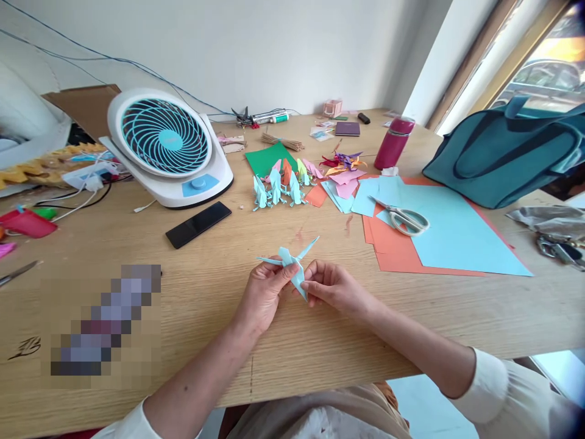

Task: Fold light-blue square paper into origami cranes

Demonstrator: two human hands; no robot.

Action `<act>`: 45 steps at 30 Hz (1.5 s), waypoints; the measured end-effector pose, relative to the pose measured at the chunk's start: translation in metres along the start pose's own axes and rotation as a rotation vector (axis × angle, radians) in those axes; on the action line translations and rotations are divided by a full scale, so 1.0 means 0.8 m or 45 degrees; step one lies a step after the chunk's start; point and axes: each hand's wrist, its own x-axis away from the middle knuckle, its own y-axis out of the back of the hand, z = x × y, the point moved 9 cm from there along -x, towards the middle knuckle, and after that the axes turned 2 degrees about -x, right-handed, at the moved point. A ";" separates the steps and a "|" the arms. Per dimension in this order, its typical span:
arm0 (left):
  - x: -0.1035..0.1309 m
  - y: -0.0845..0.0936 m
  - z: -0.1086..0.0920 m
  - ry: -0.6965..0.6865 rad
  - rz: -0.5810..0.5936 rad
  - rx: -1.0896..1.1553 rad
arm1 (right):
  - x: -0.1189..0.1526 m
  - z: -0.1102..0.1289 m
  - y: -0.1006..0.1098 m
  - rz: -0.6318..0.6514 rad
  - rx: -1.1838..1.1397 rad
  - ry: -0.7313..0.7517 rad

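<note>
Between my two hands is a light blue folded paper figure (297, 275), held just above the table's front half. Two thin points of it stick out to the left and upper right. My left hand (265, 292) pinches its middle between thumb and fingers. At its lower end, my right hand (329, 283) grips the paper with thumb and forefinger. Beyond the hands stand several finished folded paper figures (276, 186) in light blue, pink, orange and green. Small cut paper pieces (343, 188) lie beside them.
White-handled scissors (409, 221) rest on large light blue sheets (466, 228) over orange ones at right. Behind are a magenta bottle (393, 145) and a teal bag (498, 155). A white fan (169, 146) and a black phone (198, 224) are at left. Green paper (265, 160) lies farther back.
</note>
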 end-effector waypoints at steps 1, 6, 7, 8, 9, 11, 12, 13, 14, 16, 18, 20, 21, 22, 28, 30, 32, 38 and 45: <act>0.000 0.000 0.001 0.007 -0.003 0.011 | 0.000 0.001 0.000 0.003 0.003 -0.005; -0.002 0.003 0.004 -0.008 -0.018 -0.017 | 0.003 0.004 -0.001 0.025 0.108 -0.026; -0.002 0.003 0.003 -0.021 -0.021 -0.025 | 0.003 0.004 0.000 0.011 0.119 -0.032; -0.002 0.003 0.002 -0.035 -0.026 -0.032 | 0.003 0.003 0.000 -0.004 0.123 -0.039; -0.002 0.003 0.001 -0.048 -0.032 -0.041 | 0.003 0.002 0.001 -0.014 0.126 -0.048; -0.002 0.003 -0.002 -0.069 -0.028 -0.057 | 0.003 0.000 0.000 -0.020 0.138 -0.057; -0.001 0.002 -0.003 -0.073 -0.015 -0.061 | 0.003 0.000 -0.001 -0.023 0.147 -0.054; -0.001 0.001 -0.003 -0.069 0.005 -0.066 | 0.004 0.000 -0.001 -0.024 0.159 -0.047; -0.001 0.000 -0.003 -0.062 0.023 -0.071 | 0.004 0.000 -0.001 -0.028 0.174 -0.032; -0.001 -0.001 -0.001 -0.040 0.044 -0.074 | 0.004 0.004 0.001 -0.045 0.212 0.010; -0.001 0.000 -0.001 -0.036 0.047 -0.071 | 0.005 0.009 0.006 -0.089 0.261 0.067; 0.000 0.003 -0.001 -0.043 0.025 -0.074 | 0.007 0.016 0.013 -0.159 0.312 0.145; 0.001 0.005 0.000 -0.038 0.010 -0.092 | 0.008 0.020 0.016 -0.191 0.338 0.185; 0.001 0.006 0.001 -0.027 -0.006 -0.125 | 0.009 0.023 0.018 -0.216 0.367 0.221; 0.006 0.005 -0.003 -0.114 -0.047 -0.367 | 0.011 0.024 0.019 -0.225 0.354 0.292; 0.007 0.004 -0.007 -0.172 -0.062 -0.391 | 0.011 0.023 0.020 -0.229 0.308 0.304; 0.007 0.004 -0.007 -0.184 -0.078 -0.399 | 0.011 0.023 0.022 -0.252 0.334 0.314; 0.010 0.001 -0.006 -0.239 -0.046 -0.426 | 0.014 0.030 0.020 -0.274 0.347 0.390; 0.014 -0.009 -0.007 -0.235 0.051 -0.421 | 0.015 0.032 0.012 -0.217 0.290 0.405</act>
